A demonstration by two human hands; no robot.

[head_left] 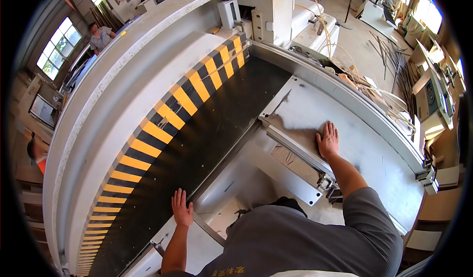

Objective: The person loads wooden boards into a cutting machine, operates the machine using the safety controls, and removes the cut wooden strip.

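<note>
My left hand [182,208] rests at the near edge of the machine's long black bed [185,166], fingers stretched out and holding nothing. Its fingertips lie over the black surface. Flat on a light metal side table [315,102] lies my right hand [328,140], palm down with the fingers extended. A dark, worn patch shows on the metal close to that hand. Beyond the bed runs a guard with yellow and black stripes [185,101], fixed along the machine's pale beam [133,87].
A second pale metal table [199,250] stands at lower left. Between the tables is a gap with a metal rail [295,149]. Loose hoses [327,31] and scraps lie behind the right fence. Another person [101,38] is at the upper left, beyond the beam.
</note>
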